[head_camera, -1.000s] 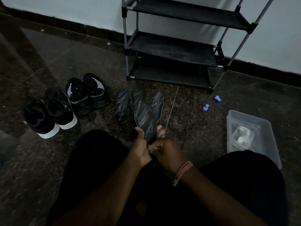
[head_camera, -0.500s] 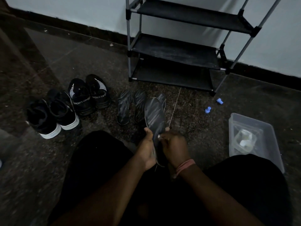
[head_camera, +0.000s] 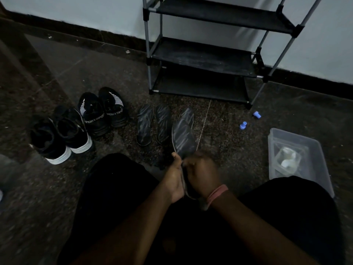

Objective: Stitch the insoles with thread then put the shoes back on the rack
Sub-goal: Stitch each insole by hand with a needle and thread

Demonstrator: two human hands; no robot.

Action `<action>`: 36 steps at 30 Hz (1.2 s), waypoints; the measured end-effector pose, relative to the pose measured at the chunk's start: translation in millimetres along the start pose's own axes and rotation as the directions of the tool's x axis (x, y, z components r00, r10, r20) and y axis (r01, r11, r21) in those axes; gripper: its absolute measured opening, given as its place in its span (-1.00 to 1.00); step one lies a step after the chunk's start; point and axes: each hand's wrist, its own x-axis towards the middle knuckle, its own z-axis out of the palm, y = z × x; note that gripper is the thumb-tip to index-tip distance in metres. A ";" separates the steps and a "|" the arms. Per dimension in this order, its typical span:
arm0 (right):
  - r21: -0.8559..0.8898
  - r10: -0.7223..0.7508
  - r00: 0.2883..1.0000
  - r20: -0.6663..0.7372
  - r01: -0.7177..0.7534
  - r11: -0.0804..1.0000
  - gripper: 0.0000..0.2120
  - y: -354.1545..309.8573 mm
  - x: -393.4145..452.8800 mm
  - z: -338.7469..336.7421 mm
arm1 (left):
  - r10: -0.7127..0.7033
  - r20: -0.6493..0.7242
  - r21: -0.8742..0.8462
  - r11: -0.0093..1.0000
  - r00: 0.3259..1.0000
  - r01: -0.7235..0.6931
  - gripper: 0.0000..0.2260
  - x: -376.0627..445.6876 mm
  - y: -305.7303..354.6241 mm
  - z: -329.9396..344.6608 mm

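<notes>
Dark, striped insole [head_camera: 183,137] stood tilted above the floor, its lower end clamped in the left hand [head_camera: 174,179], while the right hand [head_camera: 202,173] pinched at its edge beside a pale thread [head_camera: 204,124]. Three more insoles [head_camera: 152,124] lay just ahead, near the rack [head_camera: 202,54] and two pairs of shoes [head_camera: 76,125].
</notes>
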 end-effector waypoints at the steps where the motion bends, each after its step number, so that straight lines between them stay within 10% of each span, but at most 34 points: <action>1: 0.059 -0.022 1.000 0.016 0.021 0.998 -0.81 -3.4 -5.9 2.2 | -0.002 -0.007 -0.003 1.000 1.000 0.002 -0.23 0.8 2.3 -1.6; 6: 0.025 0.133 0.983 -0.128 -0.131 0.991 -0.80 22.2 12.3 -12.7 | -0.036 0.021 -0.004 0.999 0.999 0.037 -0.31 2.1 -0.2 4.1; 11: 0.086 -0.033 0.999 -0.014 0.034 0.996 -0.83 -4.0 -7.5 -1.5 | -0.030 0.003 -0.017 0.999 1.000 0.030 -0.23 3.7 3.9 -3.5; 15: 0.072 0.178 0.965 -0.193 -0.166 0.983 -0.83 30.3 15.8 -16.1 | -0.050 0.072 -0.031 0.998 0.996 0.052 -0.30 0.0 -1.3 4.9; 19: 0.130 0.019 0.997 -0.078 -0.009 0.991 -0.86 -1.6 -8.0 -2.0 | -0.041 0.047 -0.020 0.999 0.998 0.042 -0.26 -1.1 0.9 -3.0; 23: 0.112 0.230 0.957 -0.177 -0.213 0.971 -0.86 25.4 12.7 -7.0 | -0.063 0.075 -0.054 0.996 0.995 0.067 -0.30 -0.5 -2.7 2.3; 36: -0.040 -0.094 0.995 -0.044 0.093 0.995 -0.91 -7.0 -8.8 3.5 | -0.068 0.010 -0.005 0.998 0.998 0.068 -0.25 1.8 4.8 -5.6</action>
